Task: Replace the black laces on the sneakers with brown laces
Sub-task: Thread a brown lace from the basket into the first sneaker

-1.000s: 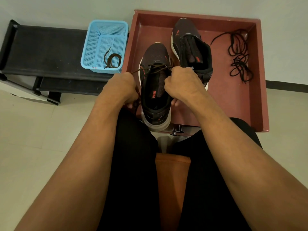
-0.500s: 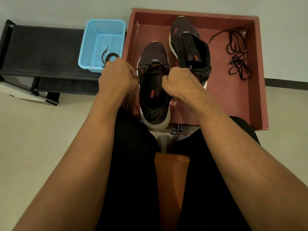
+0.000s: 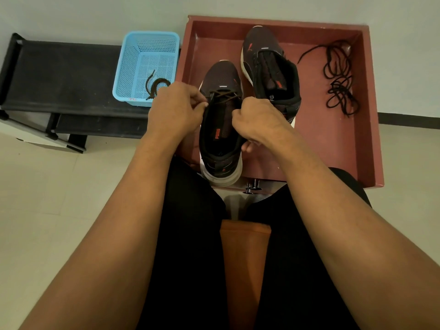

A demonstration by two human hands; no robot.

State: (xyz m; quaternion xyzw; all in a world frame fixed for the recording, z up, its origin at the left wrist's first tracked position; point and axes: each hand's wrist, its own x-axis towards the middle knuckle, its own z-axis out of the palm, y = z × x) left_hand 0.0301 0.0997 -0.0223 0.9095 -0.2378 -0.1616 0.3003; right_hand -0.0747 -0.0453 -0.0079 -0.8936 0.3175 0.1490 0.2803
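Observation:
A dark sneaker (image 3: 220, 129) stands heel toward me at the near edge of the red tray (image 3: 366, 144). A brown lace (image 3: 225, 94) crosses its lowest eyelets. My left hand (image 3: 175, 108) pinches that lace at the shoe's left eyelet row. My right hand (image 3: 259, 117) grips the shoe's right side with curled fingers, the lace end there hidden. The second sneaker (image 3: 271, 72) lies unlaced behind it. Loose black laces (image 3: 338, 79) lie at the tray's right. Another brown lace (image 3: 156, 84) sits in the blue basket (image 3: 133, 67).
The blue basket rests on a low black rack (image 3: 59, 75) to the left, against the wall. My knees in black trousers sit under my forearms, with an orange seat (image 3: 245, 258) between them. Pale tiled floor lies on both sides.
My left hand rose from beside the shoe's collar to the left eyelet row and now pinches the lace near the tongue. My right hand stayed at the shoe's right side.

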